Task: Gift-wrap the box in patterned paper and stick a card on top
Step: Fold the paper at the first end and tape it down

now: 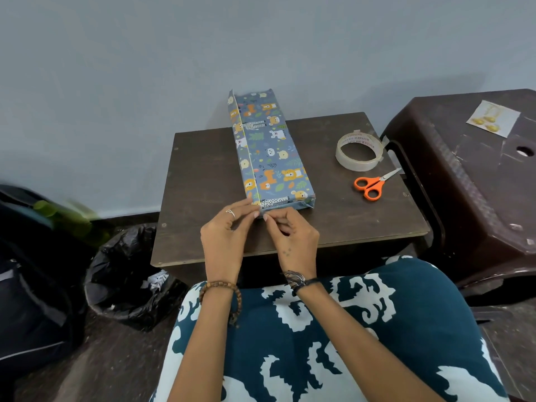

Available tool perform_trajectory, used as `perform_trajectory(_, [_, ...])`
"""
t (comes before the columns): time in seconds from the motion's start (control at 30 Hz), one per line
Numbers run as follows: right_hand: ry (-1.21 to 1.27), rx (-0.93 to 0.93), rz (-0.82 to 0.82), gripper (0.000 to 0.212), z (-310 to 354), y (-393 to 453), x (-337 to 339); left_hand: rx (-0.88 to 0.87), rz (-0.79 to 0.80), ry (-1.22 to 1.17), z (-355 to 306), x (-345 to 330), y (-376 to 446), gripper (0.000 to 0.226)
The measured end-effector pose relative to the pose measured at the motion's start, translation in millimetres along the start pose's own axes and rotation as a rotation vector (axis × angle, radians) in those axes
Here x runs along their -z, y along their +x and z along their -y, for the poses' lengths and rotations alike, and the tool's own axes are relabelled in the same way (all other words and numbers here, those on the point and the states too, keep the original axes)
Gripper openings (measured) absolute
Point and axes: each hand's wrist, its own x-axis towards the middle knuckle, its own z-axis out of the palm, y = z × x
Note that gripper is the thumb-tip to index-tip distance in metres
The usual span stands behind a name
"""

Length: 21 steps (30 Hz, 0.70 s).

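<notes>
A long narrow box [269, 152] wrapped in blue paper with cartoon animals lies lengthwise on a small dark wooden table [203, 181]. Its far end is open, with the paper standing up. At the near end my left hand [226, 236] and my right hand [293, 236] meet, both pinching the folded paper flap at the box's lower edge. A small card [493, 118] with gold shapes lies on the brown plastic stool at the right.
A roll of clear tape [359, 151] and orange-handled scissors [372, 184] lie on the table's right side. The brown plastic stool [475, 198] stands right of the table. A black bin bag [127, 274] and dark bags sit on the floor at left. A wall rises behind.
</notes>
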Motion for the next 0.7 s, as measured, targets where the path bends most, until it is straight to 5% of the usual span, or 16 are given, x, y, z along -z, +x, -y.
perform_trajectory(0.7, [-0.062,0.062,-0.046,0.010,-2.3,3.7,-10.4,-0.183,-0.006,0.123,7.8,-0.3,9.0,0.020])
